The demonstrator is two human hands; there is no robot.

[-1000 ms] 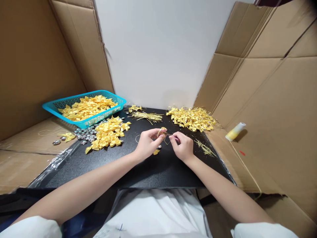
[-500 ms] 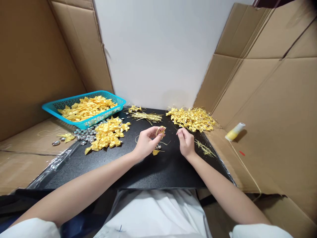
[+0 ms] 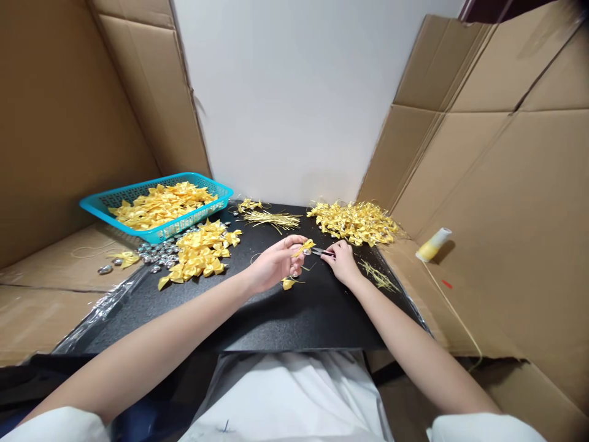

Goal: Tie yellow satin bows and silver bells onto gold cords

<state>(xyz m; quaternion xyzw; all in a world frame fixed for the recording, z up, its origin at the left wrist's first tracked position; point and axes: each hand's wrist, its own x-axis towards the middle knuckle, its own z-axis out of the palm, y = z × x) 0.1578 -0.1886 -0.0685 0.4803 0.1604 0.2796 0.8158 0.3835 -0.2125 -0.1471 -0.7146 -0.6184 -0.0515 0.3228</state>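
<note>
Pinched in the fingers of my left hand (image 3: pixel 275 264) is a yellow ribbon bow (image 3: pixel 304 247), with a small silvery bead at its lower edge. My right hand (image 3: pixel 343 263) is closed on small thread snips (image 3: pixel 322 252), whose metal blades point left and reach close to the bow. Whether the blades touch a thread there, I cannot tell. On the black table below my left hand lies another yellow bow (image 3: pixel 288 283) with loose cord ends around it.
A turquoise basket (image 3: pixel 154 234) of yellow bows stands at left, beside loose bows (image 3: pixel 202 252) and silver beads (image 3: pixel 159 253). Gold cord pieces (image 3: pixel 273 219) and a pile of beaded bows (image 3: pixel 354 222) lie behind. Cord scraps (image 3: pixel 378 275) and a thread spool (image 3: pixel 433 244) are right.
My right hand, earlier pinching at the cord, now holds the snips near the bow. My left hand has turned, bringing the bow and bead into view.
</note>
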